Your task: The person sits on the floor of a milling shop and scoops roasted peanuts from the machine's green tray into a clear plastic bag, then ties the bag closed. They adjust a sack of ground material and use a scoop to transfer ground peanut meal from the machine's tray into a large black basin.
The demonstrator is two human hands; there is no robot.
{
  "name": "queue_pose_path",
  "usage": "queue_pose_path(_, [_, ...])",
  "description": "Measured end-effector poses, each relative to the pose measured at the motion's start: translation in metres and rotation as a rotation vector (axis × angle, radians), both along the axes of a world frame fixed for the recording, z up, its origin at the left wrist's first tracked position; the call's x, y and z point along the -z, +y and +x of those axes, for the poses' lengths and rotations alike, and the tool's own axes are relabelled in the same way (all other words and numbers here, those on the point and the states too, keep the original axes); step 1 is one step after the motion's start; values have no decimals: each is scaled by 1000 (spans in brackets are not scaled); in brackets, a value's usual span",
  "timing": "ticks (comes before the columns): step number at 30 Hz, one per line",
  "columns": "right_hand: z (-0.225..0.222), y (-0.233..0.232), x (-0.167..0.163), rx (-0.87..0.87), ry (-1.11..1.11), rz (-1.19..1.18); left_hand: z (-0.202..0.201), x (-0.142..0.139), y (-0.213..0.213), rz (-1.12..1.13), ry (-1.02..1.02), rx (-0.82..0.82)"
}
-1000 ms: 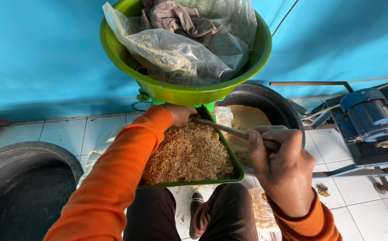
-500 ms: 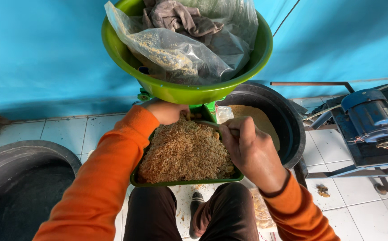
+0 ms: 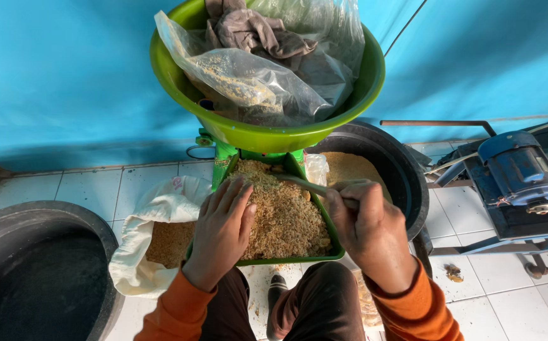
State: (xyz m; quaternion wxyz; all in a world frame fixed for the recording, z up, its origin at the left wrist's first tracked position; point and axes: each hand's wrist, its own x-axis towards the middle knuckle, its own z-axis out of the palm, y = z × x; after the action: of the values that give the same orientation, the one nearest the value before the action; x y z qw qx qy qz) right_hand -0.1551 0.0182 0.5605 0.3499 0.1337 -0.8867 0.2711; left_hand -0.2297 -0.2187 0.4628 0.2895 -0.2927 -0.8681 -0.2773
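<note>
ok, i see left hand (image 3: pixel 222 232) flat, fingers spread, on the husk (image 3: pixel 284 215) in the green tray (image 3: pixel 330 237); right hand (image 3: pixel 370 232) clenched round a stick (image 3: pixel 304 184).

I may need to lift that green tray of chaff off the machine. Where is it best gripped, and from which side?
Probably by the bare near rim of the green tray, coming from the person's side with both hands. The far end is tucked under the green hopper, the left hand covers the left edge, and the heap of chaff fills the middle.
</note>
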Motion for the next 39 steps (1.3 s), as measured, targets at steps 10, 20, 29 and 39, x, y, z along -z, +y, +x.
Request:
queue_pose_path(10, [-5, -16, 17, -17, 32, -50, 19, 4, 0, -65, 29, -160])
queue_pose_path(20, [15, -19, 25, 12, 50, -102, 21, 5, -1, -103, 41, -170])
queue_pose_path(29, [-10, -18, 31, -10, 26, -84, 19, 7, -1, -122, -6, -138])
queue_pose_path(39, [11, -7, -31, 113, 47, -30, 22, 2, 1, -60, -44, -152])
